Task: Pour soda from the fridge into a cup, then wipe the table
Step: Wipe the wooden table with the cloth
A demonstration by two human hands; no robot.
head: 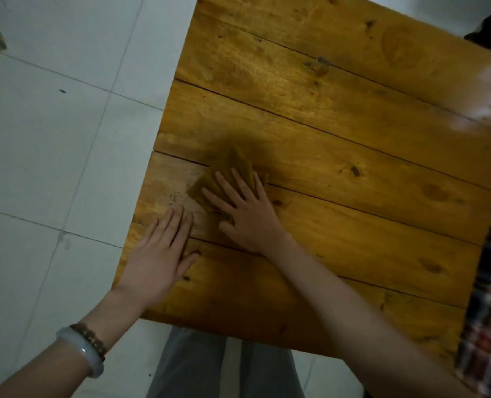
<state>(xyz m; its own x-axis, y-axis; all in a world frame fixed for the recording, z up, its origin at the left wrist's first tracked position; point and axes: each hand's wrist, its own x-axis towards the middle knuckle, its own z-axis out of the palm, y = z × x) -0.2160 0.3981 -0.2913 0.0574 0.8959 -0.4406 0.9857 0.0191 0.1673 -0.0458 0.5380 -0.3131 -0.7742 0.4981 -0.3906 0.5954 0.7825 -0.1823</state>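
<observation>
**Bangle (pixel 81 353) near, cloth (pixel 235 168) beyond**

Past it the left hand (pixel 158 254) lies flat, fingers straight and close together, on the wooden counter (pixel 353 173) by its left edge. Just right and farther, the right hand (pixel 247 216) presses the folded brown cloth down with fingers spread.

Both forearms are bare. Above the left hand (pixel 159 254), the wrist wears a smooth, pale, milky bangle (pixel 80 351) and, right beside it, a bracelet (pixel 90 338) of brown beads. The legs are in light grey trousers (pixel 192 366). Beside the right arm shows plaid cloth (pixel 485 311), checked red, white and dark blue.
</observation>
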